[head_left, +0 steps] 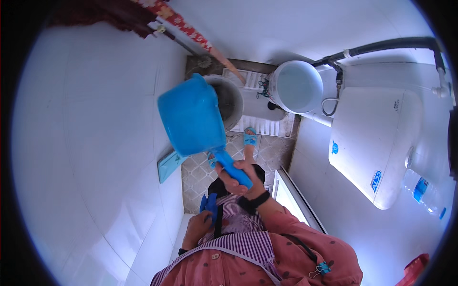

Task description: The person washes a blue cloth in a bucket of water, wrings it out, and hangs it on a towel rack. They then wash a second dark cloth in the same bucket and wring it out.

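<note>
My right hand (242, 178) is wrapped round the handle of a blue plastic water dipper (191, 114), raised in front of me. The dipper's wide scoop points up and to the left, over part of a round grey-white bucket (234, 102). What the scoop holds, if anything, cannot be seen. Low by my waist, my left hand (202, 224) is closed on a crumpled blue cloth (209, 203), beside my striped apron. Farther right stands a white bucket (300, 88) with water in it.
A squat toilet (265, 110) lies between the buckets on the tiled floor (198, 178). On the right wall are a white cistern (372, 138), a dark pipe (391, 45) and a clear plastic bottle (423, 193). A floral-wrapped pole (183, 29) leans at the upper left.
</note>
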`<act>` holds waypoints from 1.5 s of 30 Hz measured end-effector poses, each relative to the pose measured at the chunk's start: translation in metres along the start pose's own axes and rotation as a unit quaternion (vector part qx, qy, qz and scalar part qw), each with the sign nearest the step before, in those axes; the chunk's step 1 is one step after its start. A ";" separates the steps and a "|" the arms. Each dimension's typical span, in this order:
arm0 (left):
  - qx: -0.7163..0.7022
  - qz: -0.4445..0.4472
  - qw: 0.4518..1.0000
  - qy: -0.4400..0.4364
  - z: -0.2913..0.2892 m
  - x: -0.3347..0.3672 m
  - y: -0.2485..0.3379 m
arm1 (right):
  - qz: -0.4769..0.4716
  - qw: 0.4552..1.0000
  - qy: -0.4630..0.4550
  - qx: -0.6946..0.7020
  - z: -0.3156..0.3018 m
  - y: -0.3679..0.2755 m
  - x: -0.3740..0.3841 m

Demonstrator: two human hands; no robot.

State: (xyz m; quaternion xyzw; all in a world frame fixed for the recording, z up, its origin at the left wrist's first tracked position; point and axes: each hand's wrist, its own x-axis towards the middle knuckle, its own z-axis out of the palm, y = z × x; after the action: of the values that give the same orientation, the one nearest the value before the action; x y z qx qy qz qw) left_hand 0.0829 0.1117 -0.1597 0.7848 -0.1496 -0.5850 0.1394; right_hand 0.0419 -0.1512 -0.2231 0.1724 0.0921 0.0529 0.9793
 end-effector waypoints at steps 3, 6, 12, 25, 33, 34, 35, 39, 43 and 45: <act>0.007 -0.004 1.000 -0.006 0.001 0.008 0.009 | -0.095 0.948 0.183 -0.241 0.004 -0.057 -0.047; 0.019 0.018 1.000 -0.010 0.003 0.016 0.019 | -0.171 0.772 0.406 -0.459 -0.013 -0.127 -0.090; 0.022 -0.019 0.999 -0.042 0.010 0.033 0.038 | -0.074 0.310 0.675 -0.666 -0.088 -0.286 -0.118; 0.064 -0.097 0.989 -0.094 0.031 0.062 0.060 | 0.088 0.076 0.308 -0.944 -0.223 -0.438 -0.062; 0.058 -0.110 0.987 -0.098 0.028 0.062 0.073 | -0.268 0.752 0.512 -0.318 -0.204 -0.377 -0.097; 0.062 -0.107 0.987 -0.099 0.027 0.061 0.073 | -0.284 0.740 0.534 -0.294 -0.197 -0.361 -0.103; 0.058 -0.109 0.988 -0.097 0.026 0.060 0.073 | -0.288 0.742 0.510 -0.325 -0.189 -0.346 -0.108; 0.051 -0.086 0.992 -0.077 0.023 0.052 0.067 | -0.307 0.721 0.493 -0.378 -0.143 -0.279 -0.122; 0.065 -0.042 0.995 -0.071 0.021 0.045 0.060 | -0.300 0.693 0.471 -0.456 -0.079 -0.213 -0.127; 0.062 -0.020 0.996 -0.059 0.020 0.040 0.057 | -0.267 0.666 0.481 -0.503 -0.049 -0.181 -0.125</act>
State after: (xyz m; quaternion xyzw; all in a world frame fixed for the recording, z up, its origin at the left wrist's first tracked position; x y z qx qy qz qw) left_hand 0.0705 0.0429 -0.1778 0.7586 -0.1775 -0.6230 0.0699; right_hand -0.0768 -0.3215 -0.3116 -0.4281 0.5521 -0.0966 0.7089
